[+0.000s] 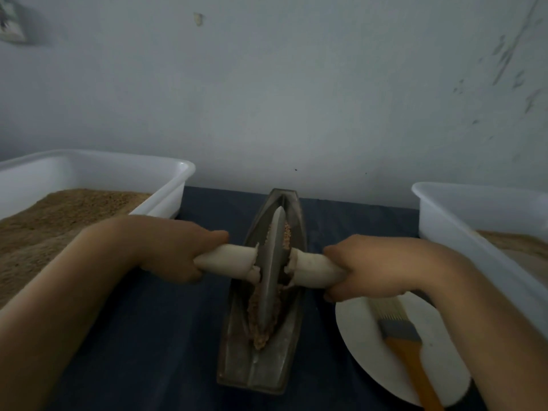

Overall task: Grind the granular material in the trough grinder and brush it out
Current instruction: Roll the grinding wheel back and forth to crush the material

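Granules (261, 310) in trough grinder (255, 372), both bins (175, 185).

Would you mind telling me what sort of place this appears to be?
Probably a makeshift home or workshop bench: a boat-shaped metal trough grinder on a dark cloth, white tubs of granular material, against a scuffed plain wall.

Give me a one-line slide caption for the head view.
Both hands, left and right, grip the wheel's handles, rolling it through grain in the trough; brush on plate.
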The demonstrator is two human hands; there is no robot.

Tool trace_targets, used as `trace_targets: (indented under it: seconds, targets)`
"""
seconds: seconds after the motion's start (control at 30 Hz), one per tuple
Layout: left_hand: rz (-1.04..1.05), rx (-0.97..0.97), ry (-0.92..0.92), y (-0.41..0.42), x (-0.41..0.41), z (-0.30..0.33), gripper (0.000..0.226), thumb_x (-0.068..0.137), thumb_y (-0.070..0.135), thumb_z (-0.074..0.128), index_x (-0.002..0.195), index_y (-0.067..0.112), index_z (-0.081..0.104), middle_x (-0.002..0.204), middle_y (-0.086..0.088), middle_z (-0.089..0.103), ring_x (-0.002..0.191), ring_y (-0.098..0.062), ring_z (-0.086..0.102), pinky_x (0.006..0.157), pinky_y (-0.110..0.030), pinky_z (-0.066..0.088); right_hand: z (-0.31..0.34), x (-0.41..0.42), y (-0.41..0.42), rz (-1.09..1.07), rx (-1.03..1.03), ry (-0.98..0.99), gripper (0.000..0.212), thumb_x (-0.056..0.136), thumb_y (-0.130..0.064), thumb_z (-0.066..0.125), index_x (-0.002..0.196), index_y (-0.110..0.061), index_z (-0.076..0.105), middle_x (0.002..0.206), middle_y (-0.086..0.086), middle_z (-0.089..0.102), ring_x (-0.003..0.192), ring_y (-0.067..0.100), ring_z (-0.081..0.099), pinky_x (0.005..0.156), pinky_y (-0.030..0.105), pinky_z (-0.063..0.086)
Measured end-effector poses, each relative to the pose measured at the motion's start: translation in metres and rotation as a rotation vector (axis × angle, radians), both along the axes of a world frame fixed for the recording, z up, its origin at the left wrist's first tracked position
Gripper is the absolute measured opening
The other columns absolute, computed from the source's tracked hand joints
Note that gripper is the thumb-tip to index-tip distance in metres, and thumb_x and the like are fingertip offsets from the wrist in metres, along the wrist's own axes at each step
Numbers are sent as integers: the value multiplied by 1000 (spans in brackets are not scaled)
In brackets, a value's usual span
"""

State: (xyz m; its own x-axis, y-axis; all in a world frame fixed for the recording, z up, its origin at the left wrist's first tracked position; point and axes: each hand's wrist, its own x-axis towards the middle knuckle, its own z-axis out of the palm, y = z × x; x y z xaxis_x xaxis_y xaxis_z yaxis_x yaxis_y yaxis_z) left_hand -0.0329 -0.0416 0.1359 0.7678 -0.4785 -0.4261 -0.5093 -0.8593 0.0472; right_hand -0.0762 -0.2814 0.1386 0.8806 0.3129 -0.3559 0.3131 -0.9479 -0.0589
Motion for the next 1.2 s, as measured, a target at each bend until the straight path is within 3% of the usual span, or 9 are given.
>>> trace_targets:
  seconds: [0.1, 0.17, 0.3, 0.5, 0.6, 0.8, 0.97, 1.07, 1.2]
  targets:
    - [38, -42, -22, -3, 6, -7, 28, 93, 19, 52, 102, 30, 29, 84, 11, 43, 73, -4, 44, 64, -18, 36, -4, 9, 0, -33, 29, -44, 28, 87, -33, 61, 107, -13, 55, 99, 4, 60, 87, 17, 57, 63, 25, 41]
    - [54, -64, -103, -6, 15, -15, 31, 92, 18, 54, 107, 28, 29, 93, 8, 43, 82, -7, 46, 73, -20, 37, -11, 19, 0, -45, 27, -120, 25, 88, -30, 60, 106, -13, 53, 94, 1, 56, 84, 16, 54, 58, 22, 36]
    - [83, -97, -451, -10, 36, -38, 36, 91, 20, 54, 120, 22, 34, 118, -1, 47, 108, -19, 48, 93, -33, 39, -30, 40, -7, -64, 30, -356, 18, 89, -28, 55, 97, -17, 43, 95, 1, 54, 80, 17, 49, 53, 25, 29]
    - [67, -245, -855, -16, 50, -64, 40, 86, 19, 57, 122, 21, 40, 118, -1, 45, 107, -19, 44, 92, -33, 33, -53, 58, -10, -58, -29, -759, 20, 90, -27, 51, 105, -15, 45, 105, 4, 55, 95, 24, 51, 67, 31, 22]
    - [68, -228, -832, -14, 49, -62, 40, 87, 22, 56, 123, 22, 37, 118, 0, 46, 107, -19, 45, 92, -33, 34, -52, 55, -8, -54, -56, -764, 17, 90, -23, 50, 103, -14, 45, 104, 4, 55, 94, 23, 51, 67, 30, 21]
    - [35, -61, -436, -9, 31, -34, 43, 90, 24, 55, 126, 25, 30, 119, 1, 49, 106, -15, 50, 89, -29, 39, -30, 35, -6, -52, 6, -327, 19, 89, -28, 55, 101, -17, 44, 87, -3, 46, 75, 13, 42, 49, 19, 23]
    - [8, 12, -118, -5, 9, -11, 34, 93, 22, 53, 111, 31, 26, 98, 7, 44, 87, -8, 46, 78, -22, 36, -8, 13, -2, -30, 17, -52, 27, 88, -32, 60, 107, -13, 56, 96, 2, 59, 85, 17, 58, 62, 23, 40]
    - [13, -2, -69, -4, 7, -7, 32, 93, 21, 52, 106, 32, 25, 94, 8, 44, 82, -6, 46, 76, -21, 36, -4, 8, -2, -30, 29, -11, 29, 88, -33, 60, 108, -13, 57, 102, 6, 62, 93, 21, 61, 68, 28, 42]
    - [44, -14, -143, -7, 16, -17, 33, 93, 19, 53, 115, 25, 30, 106, 0, 47, 94, -12, 49, 82, -25, 40, -11, 20, -2, -34, 25, -87, 23, 89, -30, 59, 101, -12, 52, 89, 1, 56, 74, 11, 51, 55, 21, 34]
